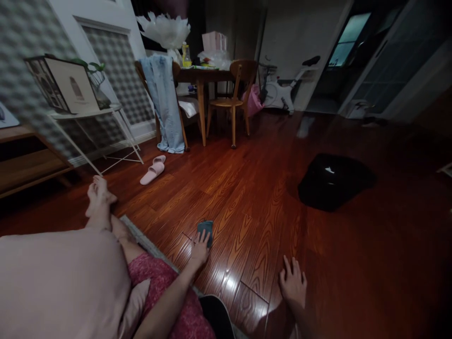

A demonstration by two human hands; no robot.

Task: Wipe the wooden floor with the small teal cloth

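Fingers (207, 234) of the left hand (200, 252) are resting spread over a small dark teal cloth (205, 226), which is lying on the wooden floor (243, 235) just below the centre of the frame. I am seeing that hand open, laid on the cloth rather than closing around it; it is covering the near part, so I cannot tell how the cloth is folded. Toward the lower right, the right hand (294, 282) is showing open, fingers parted, palm turned down; whether it is touching the floor I cannot make out. At the bottom edge, a dark rounded object (217, 315) is running out of frame, and I am not recognising it. In the lower left, a pale cushion (63, 278) is hiding part of the legs. At right, a glossy black shape (335, 186) is blending into shadow, its far edge hard to trace.
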